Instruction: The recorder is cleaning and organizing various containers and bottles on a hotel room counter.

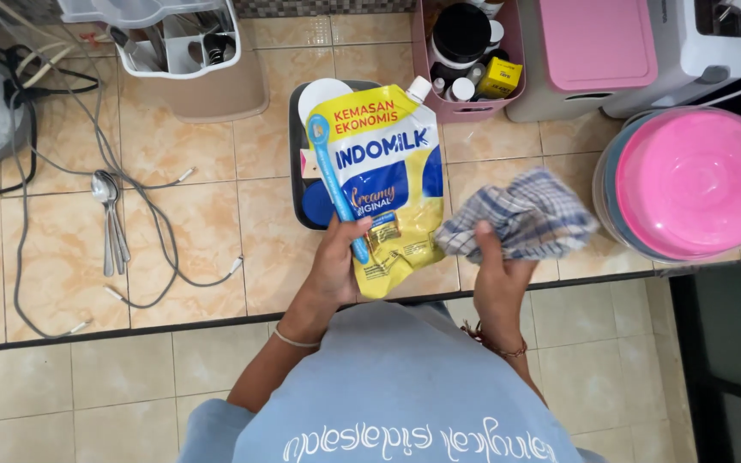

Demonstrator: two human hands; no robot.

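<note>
The left hand (336,266) pinches a yellow pouch (392,184) and blue spoon (333,184) together, thumb over both, keeping the pouch upright. The right hand (495,279) has its fingers closed around a checked cloth (525,214) beside the pouch.

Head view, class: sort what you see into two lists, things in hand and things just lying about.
In hand:
left hand: yellow spouted pouch, blue spoon
right hand: checked cloth

Lying about:
metal spoons
grey cables
pink lid
pink basket
</note>
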